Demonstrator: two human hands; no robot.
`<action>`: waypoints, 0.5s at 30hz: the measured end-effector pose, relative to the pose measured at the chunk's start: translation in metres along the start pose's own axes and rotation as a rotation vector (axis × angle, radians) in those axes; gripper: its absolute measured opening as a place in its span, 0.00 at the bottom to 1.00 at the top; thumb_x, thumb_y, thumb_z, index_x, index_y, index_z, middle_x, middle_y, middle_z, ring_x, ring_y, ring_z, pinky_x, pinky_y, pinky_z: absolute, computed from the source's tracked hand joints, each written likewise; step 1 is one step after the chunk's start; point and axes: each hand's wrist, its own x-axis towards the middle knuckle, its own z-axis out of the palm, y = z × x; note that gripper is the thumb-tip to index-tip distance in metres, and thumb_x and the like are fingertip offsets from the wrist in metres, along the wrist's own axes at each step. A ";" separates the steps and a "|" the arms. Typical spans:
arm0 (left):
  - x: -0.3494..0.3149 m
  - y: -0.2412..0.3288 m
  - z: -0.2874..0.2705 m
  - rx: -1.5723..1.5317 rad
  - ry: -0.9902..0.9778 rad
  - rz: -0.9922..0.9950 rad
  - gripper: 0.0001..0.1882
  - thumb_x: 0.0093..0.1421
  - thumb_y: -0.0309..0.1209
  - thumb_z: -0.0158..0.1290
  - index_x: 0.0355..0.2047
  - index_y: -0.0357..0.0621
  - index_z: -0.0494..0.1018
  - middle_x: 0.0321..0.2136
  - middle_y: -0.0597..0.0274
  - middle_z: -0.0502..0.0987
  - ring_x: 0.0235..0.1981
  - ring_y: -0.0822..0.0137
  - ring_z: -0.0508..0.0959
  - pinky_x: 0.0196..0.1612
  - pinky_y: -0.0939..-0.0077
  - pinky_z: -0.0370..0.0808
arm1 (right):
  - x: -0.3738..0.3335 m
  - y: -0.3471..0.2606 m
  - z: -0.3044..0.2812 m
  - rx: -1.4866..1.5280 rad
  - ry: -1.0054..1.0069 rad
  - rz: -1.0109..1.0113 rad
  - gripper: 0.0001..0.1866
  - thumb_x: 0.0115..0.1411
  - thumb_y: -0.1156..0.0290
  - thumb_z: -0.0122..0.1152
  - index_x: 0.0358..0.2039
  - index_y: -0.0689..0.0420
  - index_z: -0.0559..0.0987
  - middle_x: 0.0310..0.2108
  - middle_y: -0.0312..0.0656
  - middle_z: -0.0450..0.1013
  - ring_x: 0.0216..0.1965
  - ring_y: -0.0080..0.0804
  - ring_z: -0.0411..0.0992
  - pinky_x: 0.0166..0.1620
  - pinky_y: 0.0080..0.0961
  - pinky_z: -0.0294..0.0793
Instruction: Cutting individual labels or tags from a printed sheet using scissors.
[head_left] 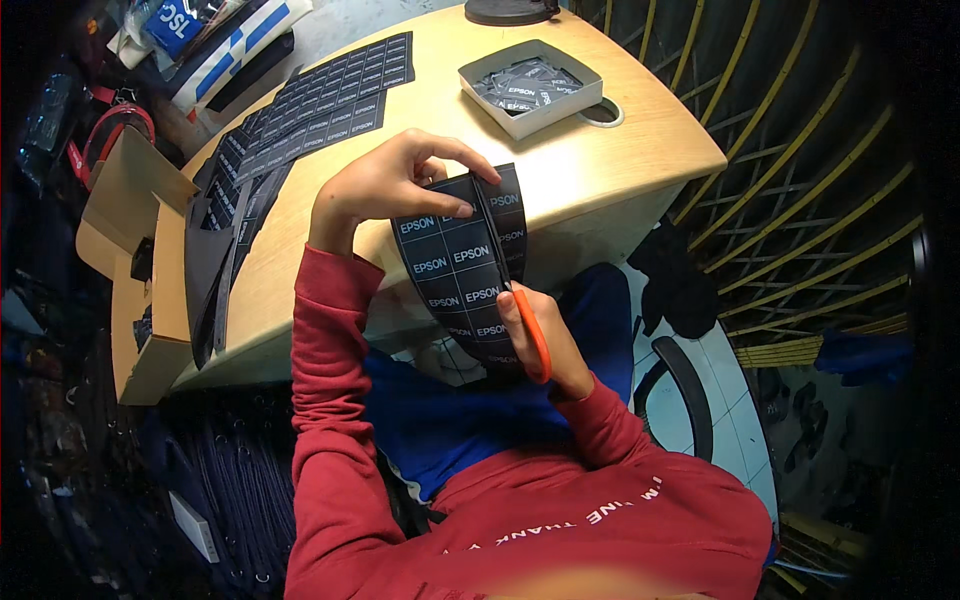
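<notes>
My left hand (pixel 400 185) pinches the top edge of a black sheet of printed labels (pixel 430 265), thumb in front and fingers behind. The sheet hangs over the table's near edge, marked off in a grid of white-lettered rectangles. In my right hand (pixel 560 345) is a pair of scissors with orange handles (pixel 535 335). Their blades point up along the sheet, between its wider left part and a narrow strip (pixel 510 225) on the right. Whether the strip is fully apart from the sheet lower down is hidden by my right hand.
A shallow white box (pixel 540 125) of loose cut labels stands on the wooden table (pixel 640 140). More black label sheets (pixel 325 100) overlap along the table's left side. Beside them is an open cardboard box (pixel 165 300). A yellow-barred folding gate (pixel 800 180) rises at the right.
</notes>
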 end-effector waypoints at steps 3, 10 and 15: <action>0.001 0.000 -0.002 0.003 -0.014 -0.015 0.20 0.47 0.20 0.61 0.44 0.41 0.75 0.43 0.60 0.76 0.45 0.71 0.73 0.47 0.76 0.72 | 0.000 -0.005 -0.003 0.001 -0.004 0.012 0.24 0.66 0.54 0.46 0.22 0.63 0.67 0.13 0.45 0.60 0.17 0.29 0.57 0.24 0.28 0.62; -0.001 -0.010 -0.035 -0.047 0.052 -0.029 0.22 0.48 0.21 0.61 0.45 0.40 0.75 0.41 0.61 0.77 0.36 0.77 0.74 0.39 0.82 0.73 | -0.021 -0.011 -0.018 0.184 -0.111 0.229 0.23 0.66 0.51 0.44 0.24 0.58 0.66 0.11 0.33 0.60 0.10 0.18 0.58 0.16 0.19 0.58; 0.007 -0.025 -0.081 0.204 0.188 -0.247 0.20 0.49 0.22 0.59 0.44 0.42 0.76 0.35 0.65 0.78 0.29 0.78 0.73 0.34 0.83 0.72 | -0.041 -0.011 -0.031 0.204 -0.103 0.241 0.24 0.65 0.47 0.42 0.24 0.56 0.64 0.12 0.29 0.58 0.11 0.16 0.58 0.15 0.16 0.57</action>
